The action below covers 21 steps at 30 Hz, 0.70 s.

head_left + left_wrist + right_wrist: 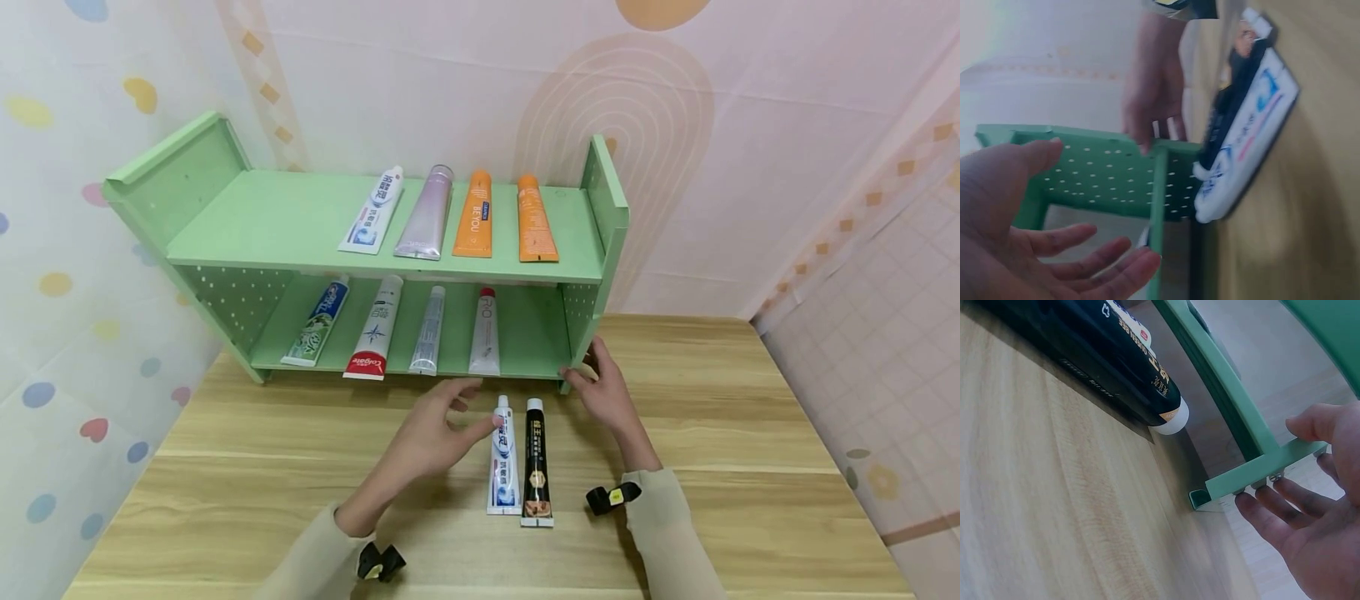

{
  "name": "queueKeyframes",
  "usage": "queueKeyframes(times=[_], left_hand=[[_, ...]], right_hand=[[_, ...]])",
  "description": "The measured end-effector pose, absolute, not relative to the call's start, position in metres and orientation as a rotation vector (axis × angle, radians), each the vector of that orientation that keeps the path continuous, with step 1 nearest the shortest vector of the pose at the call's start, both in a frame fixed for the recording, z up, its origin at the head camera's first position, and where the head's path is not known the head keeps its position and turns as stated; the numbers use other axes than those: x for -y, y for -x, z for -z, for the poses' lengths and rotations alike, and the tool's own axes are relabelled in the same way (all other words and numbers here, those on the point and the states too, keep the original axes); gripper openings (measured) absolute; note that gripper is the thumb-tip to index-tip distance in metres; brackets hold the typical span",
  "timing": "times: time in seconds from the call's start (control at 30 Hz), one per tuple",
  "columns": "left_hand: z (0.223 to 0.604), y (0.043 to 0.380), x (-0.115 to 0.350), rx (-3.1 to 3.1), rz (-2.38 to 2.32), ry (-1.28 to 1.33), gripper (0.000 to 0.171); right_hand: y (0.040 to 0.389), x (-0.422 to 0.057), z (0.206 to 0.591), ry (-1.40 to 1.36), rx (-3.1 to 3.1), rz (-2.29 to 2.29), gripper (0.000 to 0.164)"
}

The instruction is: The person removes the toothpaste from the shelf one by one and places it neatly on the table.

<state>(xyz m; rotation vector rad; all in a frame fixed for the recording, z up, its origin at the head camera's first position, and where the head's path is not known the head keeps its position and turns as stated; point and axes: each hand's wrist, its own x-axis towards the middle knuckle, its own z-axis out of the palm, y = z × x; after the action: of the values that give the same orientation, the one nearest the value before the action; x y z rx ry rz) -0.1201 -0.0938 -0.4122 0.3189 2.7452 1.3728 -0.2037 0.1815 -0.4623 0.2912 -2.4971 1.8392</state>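
Note:
My right hand (602, 387) holds the lower right side panel of the green two-tier shelf (255, 225). In the right wrist view, its thumb lies on one face of the panel and the fingers (1282, 509) are on the other. My left hand (431, 429) hovers before the lower tier, fingers spread and nothing in them. Its thumb overlaps the cap end of a white toothpaste tube (504, 467) in the head view. Beside that tube, a black toothpaste tube (536, 467) with a white cap lies on the table, cap toward the shelf.
On the upper tier lie a white tube (372, 212), a mauve tube (427, 215) and two orange tubes (474, 217). The lower tier holds a green-blue tube (318, 323), a red-and-white Colgate tube (375, 329) and two pale tubes (427, 333). A patterned wall sheet (450, 83) hangs behind.

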Motion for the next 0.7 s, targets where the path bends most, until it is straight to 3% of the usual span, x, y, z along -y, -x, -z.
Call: queueKeyframes(times=[0.7], left_hand=[[0.347, 0.129, 0.129, -2.837, -1.463, -0.895, 0.08]], right_hand=[[0.202, -0.182, 0.46, -0.295, 2.484, -1.866, 0.071]])
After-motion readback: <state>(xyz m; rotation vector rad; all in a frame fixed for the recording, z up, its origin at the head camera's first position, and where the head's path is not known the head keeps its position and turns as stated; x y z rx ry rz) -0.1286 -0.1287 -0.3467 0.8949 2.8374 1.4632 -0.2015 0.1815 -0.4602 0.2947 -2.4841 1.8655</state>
